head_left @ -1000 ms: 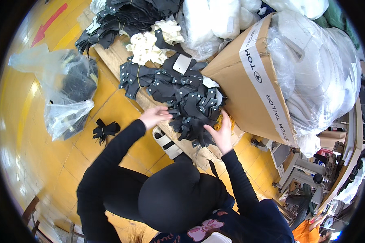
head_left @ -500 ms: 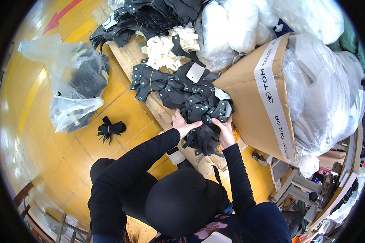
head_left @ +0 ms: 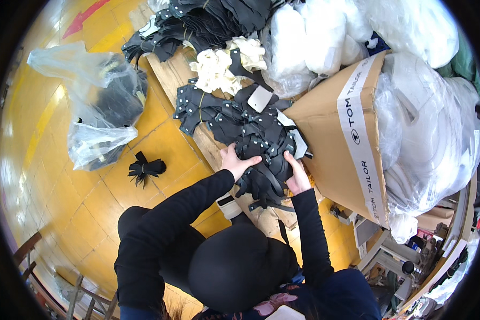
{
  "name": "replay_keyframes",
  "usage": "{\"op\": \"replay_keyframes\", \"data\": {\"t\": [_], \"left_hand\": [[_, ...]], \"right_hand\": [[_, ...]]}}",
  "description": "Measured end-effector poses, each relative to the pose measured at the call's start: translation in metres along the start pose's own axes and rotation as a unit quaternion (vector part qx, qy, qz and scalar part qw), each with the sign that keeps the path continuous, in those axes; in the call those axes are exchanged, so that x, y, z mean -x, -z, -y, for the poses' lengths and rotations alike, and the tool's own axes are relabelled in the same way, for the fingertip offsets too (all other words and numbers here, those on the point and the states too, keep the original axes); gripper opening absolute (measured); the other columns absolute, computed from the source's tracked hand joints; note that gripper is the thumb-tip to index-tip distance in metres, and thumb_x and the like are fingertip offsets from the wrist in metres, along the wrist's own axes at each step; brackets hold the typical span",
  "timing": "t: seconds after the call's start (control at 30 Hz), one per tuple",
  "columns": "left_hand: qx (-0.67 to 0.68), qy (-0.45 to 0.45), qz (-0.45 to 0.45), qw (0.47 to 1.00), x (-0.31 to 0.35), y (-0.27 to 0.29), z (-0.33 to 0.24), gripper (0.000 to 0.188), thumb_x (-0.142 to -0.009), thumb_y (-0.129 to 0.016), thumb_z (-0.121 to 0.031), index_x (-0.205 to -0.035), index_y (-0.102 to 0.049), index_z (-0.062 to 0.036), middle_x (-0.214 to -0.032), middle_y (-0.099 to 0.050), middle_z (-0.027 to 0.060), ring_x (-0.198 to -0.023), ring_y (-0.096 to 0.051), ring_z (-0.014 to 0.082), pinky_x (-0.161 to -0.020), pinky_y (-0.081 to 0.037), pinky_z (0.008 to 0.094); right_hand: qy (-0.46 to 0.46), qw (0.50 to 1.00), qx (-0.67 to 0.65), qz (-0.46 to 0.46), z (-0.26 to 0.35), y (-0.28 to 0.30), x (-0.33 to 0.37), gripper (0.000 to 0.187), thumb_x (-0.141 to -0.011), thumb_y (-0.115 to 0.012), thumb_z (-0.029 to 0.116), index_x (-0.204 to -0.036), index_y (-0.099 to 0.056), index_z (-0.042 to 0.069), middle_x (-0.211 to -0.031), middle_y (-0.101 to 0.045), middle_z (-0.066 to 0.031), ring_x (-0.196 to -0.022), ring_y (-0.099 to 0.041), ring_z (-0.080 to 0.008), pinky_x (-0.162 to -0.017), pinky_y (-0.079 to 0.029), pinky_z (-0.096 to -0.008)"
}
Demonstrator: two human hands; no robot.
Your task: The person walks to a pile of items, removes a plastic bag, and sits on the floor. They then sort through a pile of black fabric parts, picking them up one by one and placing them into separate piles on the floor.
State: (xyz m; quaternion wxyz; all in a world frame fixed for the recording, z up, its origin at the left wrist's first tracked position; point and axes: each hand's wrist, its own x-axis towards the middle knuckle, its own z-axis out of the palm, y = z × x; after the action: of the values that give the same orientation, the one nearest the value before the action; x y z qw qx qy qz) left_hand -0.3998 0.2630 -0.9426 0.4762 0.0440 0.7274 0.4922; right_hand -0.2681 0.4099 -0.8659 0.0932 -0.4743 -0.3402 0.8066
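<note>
A heap of black fabric pieces (head_left: pixel 264 168) with small white tags lies in front of me. My left hand (head_left: pixel 239 161) grips its left side, thumb stretched over the top and fingers mostly hidden beneath. At the right edge, my right hand (head_left: pixel 297 178) is closed around more of the black pieces, with its thumb pointing up along them. The ends of the pieces hang toward me over a wooden pallet (head_left: pixel 210 146). Just beyond my hands, a light-grey flat rectangular thing (head_left: pixel 260 99) rests on the heap.
Cream fabric pieces (head_left: pixel 216 72) and stacked black pieces (head_left: pixel 208 32) lie farther back. To the right leans a cardboard box (head_left: pixel 330 114) beside plastic-wrapped bundles (head_left: pixel 429 128). On the yellow floor at left are a clear plastic bag (head_left: pixel 104 101) and a tied black bundle (head_left: pixel 145 169).
My right hand has moved slightly down toward me. The black pieces between my hands have shifted, and a long dark strip now shows curving beside my right hand.
</note>
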Motion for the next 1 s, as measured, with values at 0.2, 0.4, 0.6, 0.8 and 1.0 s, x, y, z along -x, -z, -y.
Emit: {"op": "replay_keyframes", "data": {"t": [0.2,0.4,0.6,0.8,1.0], "left_hand": [[0.264,0.113,0.149,0.946,0.021,0.012,-0.058,0.099,-0.067,-0.086,-0.012,-0.138,-0.02,0.0051,-0.124,-0.05,0.0191,-0.113,-0.056,0.0291,-0.091,-0.052,0.0406],[0.28,0.074,0.23,0.929,0.005,0.021,-0.046,0.089,-0.07,-0.084,-0.01,-0.137,-0.026,-0.0002,-0.128,-0.048,0.0159,-0.118,-0.052,0.0272,-0.098,-0.046,0.0419],[0.274,0.045,0.268,0.923,0.022,0.014,-0.049,0.086,-0.071,-0.082,-0.005,-0.137,-0.027,-0.0016,-0.13,-0.047,0.0149,-0.12,-0.05,0.0261,-0.1,-0.045,0.0412],[0.258,0.023,0.298,0.919,0.059,0.015,-0.065,0.091,-0.061,-0.09,-0.014,-0.129,-0.033,0.004,-0.121,-0.053,0.0154,-0.109,-0.057,0.0233,-0.093,-0.049,0.0348],[0.229,-0.043,0.242,0.942,0.099,0.037,-0.091,0.097,-0.062,-0.09,-0.015,-0.131,-0.025,0.0078,-0.126,-0.049,0.0179,-0.116,-0.052,0.0236,-0.1,-0.043,0.0354]], "right_hand": [[-0.094,0.995,0.012,0.024,0.012,0.031,-0.026,0.048,-0.082,-0.073,0.024,-0.122,-0.056,0.005,-0.117,-0.063,-0.0076,-0.106,-0.06,-0.0192,-0.093,-0.047,-0.0345],[-0.059,0.996,0.039,0.049,0.005,0.023,-0.023,0.052,-0.078,-0.075,0.025,-0.122,-0.056,0.004,-0.115,-0.063,-0.0078,-0.104,-0.06,-0.0199,-0.092,-0.046,-0.0337],[-0.022,0.999,0.032,0.024,0.005,0.026,0.01,0.05,-0.079,-0.071,0.022,-0.121,-0.055,0.002,-0.114,-0.062,-0.0077,-0.104,-0.06,-0.0201,-0.093,-0.046,-0.0345],[0.053,0.997,0.048,-0.004,0.017,0.031,0.065,0.052,-0.076,-0.072,0.018,-0.12,-0.054,-0.005,-0.111,-0.064,-0.0113,-0.101,-0.062,-0.0215,-0.092,-0.048,-0.0343],[0.099,0.991,0.082,0.041,0.043,-0.003,0.092,0.05,-0.077,-0.067,0.021,-0.118,-0.055,-0.004,-0.112,-0.064,-0.0135,-0.102,-0.062,-0.0249,-0.095,-0.047,-0.0358]]}}
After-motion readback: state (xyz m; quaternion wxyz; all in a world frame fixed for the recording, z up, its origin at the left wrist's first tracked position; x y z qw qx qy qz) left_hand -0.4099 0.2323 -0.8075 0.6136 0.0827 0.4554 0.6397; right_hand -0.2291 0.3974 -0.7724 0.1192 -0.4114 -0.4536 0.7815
